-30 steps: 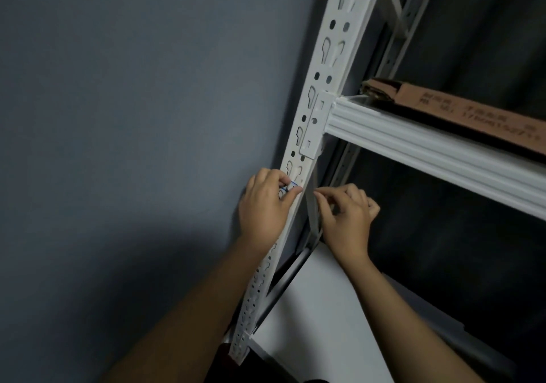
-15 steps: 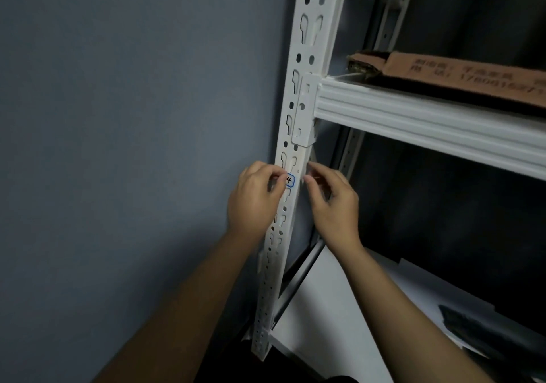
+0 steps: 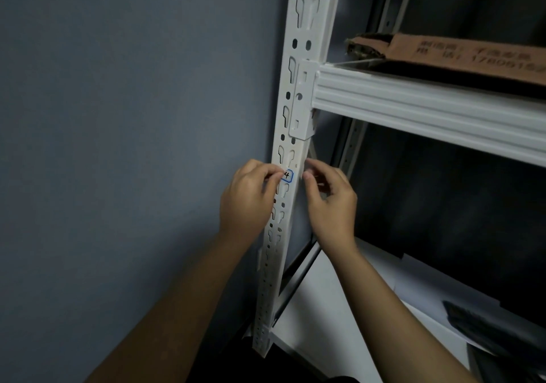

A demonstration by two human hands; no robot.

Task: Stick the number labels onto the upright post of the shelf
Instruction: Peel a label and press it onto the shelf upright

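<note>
So this is the sticking step itself: the label (image 3: 287,175), a small white tag with a blue border and a handwritten 4, sits on the front face of the post (image 3: 305,57), a bit below the bracket (image 3: 302,99) where the beam (image 3: 428,110) hooks in. The left hand (image 3: 246,202) has its fingertips curled onto the label's left edge, pinching or pressing it against the metal, can't tell which from this angle. The right hand (image 3: 331,202) is just beside the post on the other side, fingers loosely curled and holding nothing as far as I can see, its thumb tip close to the post's right edge but apart from the label. My read is the label is placed but not fully rubbed down yet. The next move probably calls for a firm swipe across it, and the tricky bit is that the post is full of keyhole slots, so part of the tag may bridge a hole and not grip well. Keeping it straight matters too. A cardboard box (image 3: 461,54) lies on the shelf above, nothing to do with this.
</note>
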